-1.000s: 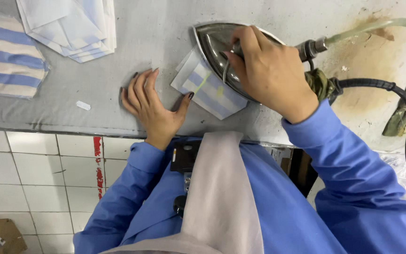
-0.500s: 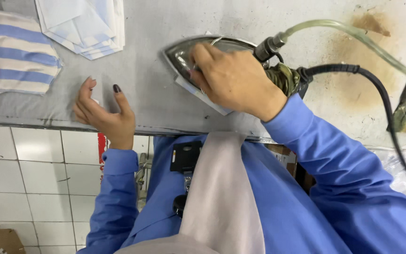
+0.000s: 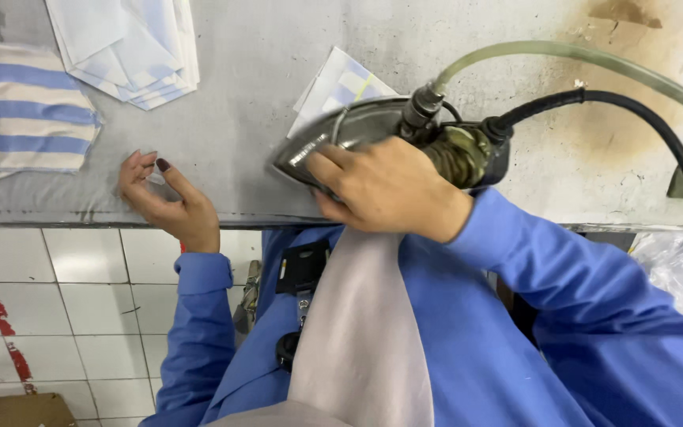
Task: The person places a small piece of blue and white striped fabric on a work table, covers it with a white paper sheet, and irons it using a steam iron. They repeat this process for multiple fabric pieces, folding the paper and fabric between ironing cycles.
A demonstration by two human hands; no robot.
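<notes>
Right hand clenched on the grey metal steam iron, which covers a folded blue-checked fabric piece; left hand, fingers released, rests on the grey padded table.

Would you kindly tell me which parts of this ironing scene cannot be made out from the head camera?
- Small checked fabric piece: mostly covered by the iron; only its far corner shows.
- Iron's handle: hidden under the right hand.
- Green hose and black cable: cut off by the right edge.
- Striped cloth: cut off by the left edge.
- Folded stack: cut off by the top edge.
- Left hand: the fingers rest on the grey table, holding nothing.
</notes>
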